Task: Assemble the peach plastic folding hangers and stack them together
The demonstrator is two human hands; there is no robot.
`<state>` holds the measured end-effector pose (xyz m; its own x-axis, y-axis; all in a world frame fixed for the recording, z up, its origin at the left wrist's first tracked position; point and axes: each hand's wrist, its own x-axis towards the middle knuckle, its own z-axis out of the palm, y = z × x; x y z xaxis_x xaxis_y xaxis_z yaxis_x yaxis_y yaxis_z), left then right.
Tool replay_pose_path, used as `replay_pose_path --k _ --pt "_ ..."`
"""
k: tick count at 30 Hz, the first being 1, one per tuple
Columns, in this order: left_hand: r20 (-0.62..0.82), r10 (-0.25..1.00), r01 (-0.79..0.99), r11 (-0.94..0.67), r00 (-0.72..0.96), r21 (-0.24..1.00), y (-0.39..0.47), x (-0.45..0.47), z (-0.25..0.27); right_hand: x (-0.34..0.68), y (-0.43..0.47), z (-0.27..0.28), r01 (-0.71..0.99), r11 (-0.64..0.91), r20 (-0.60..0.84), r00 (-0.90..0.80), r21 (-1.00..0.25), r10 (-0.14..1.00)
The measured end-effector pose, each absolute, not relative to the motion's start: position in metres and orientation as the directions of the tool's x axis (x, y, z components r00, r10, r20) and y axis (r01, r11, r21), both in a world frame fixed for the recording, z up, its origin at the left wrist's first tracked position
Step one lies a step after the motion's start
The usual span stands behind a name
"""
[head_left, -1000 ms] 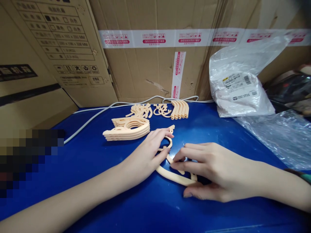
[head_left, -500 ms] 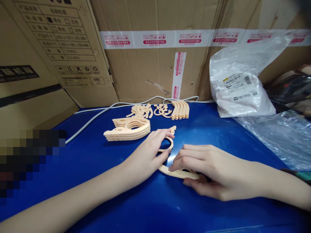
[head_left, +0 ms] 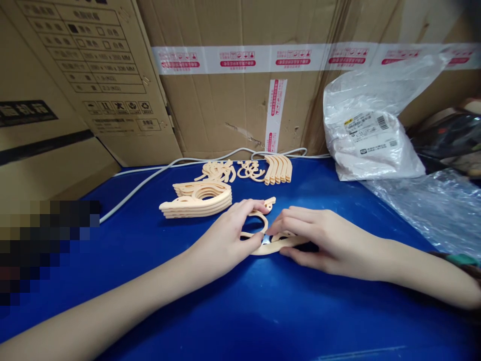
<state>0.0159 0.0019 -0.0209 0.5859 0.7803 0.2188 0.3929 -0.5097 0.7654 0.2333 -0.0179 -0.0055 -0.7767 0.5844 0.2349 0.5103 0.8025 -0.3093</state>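
My left hand (head_left: 235,225) is closed on a cream plastic hanger piece (head_left: 265,220) with a rounded loop, whose narrow tip shows past the fingers. My right hand (head_left: 311,238) grips a curved cream hanger arm (head_left: 268,248) between thumb and fingers, just nearer to me. The arm's left end lies close under my left thumb; whether the two pieces touch or join I cannot tell. My palms and fingers hide much of both. Left of my left hand lies a neat stack of cream hanger arms (head_left: 197,205).
Behind on the blue table (head_left: 240,311) lie a heap of small cream parts (head_left: 216,171), cream hooks (head_left: 251,170) and a row of curved strips (head_left: 278,169). A white cable (head_left: 150,178) runs along the cardboard boxes (head_left: 225,105). Plastic bags (head_left: 372,145) are at the right.
My right hand has moved away from me with the curved hanger arm, bringing it up against or near the piece in my left hand. My left hand has hardly moved.
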Motion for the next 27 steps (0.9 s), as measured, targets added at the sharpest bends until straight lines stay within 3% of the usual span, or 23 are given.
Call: replay_pose_path --k 7,14,22,27 --pt "0.219 0.776 0.310 -0.470 0.592 0.827 0.006 0.015 -0.021 0.237 -0.008 -0.010 0.544 0.730 0.260 -0.698 -0.414 0.667" --pt "0.197 0.773 0.376 -0.494 0.603 0.784 0.002 0.015 -0.015 0.240 -0.005 -0.009 0.514 0.737 0.249 -0.719 -0.438 0.649" --pt "0.194 0.690 0.564 -0.695 0.697 0.446 0.008 0.006 -0.013 0.248 0.001 0.001 0.539 0.777 0.237 -0.749 -0.326 0.619" --pt "0.208 0.617 0.562 -0.782 0.759 0.269 0.008 -0.001 -0.011 0.253 0.001 0.009 0.562 0.767 0.189 -0.754 -0.310 0.629"
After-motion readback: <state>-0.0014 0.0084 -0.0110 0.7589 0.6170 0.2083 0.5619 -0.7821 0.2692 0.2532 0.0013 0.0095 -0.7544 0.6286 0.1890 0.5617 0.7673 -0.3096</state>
